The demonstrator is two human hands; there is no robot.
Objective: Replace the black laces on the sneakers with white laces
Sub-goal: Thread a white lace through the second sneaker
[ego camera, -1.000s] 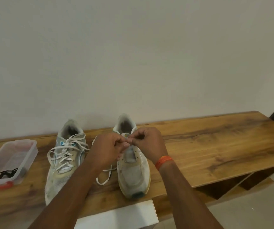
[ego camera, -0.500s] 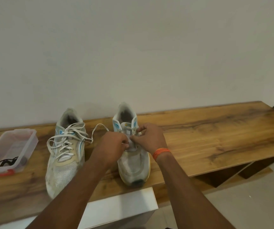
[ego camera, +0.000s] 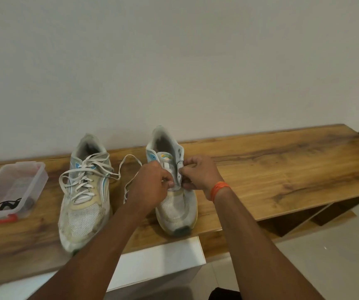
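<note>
Two worn white sneakers stand toe-toward-me on a wooden table [ego camera: 282, 169]. The left sneaker [ego camera: 85, 198] is threaded with a white lace, its ends loose. The right sneaker [ego camera: 175, 208] has an open tongue with no lace across its upper eyelets. A loose white lace [ego camera: 131, 167] loops between the shoes and runs under my left hand [ego camera: 150, 187], which pinches it at the shoe's left eyelet row. My right hand [ego camera: 200, 174] pinches the shoe's right eyelet edge. A black lace [ego camera: 5, 204] lies in the plastic box.
A clear plastic box [ego camera: 33, 187] with a red latch sits at the table's left end. A white panel [ego camera: 159, 269] stands below the table's front edge. A wall rises right behind the shoes. Tiled floor shows at the lower right.
The view has tilted up, so the shoes appear lower. My hands have dropped from the top of the right sneaker's tongue to its lower eyelets, and the lace loop has swung out leftward.
</note>
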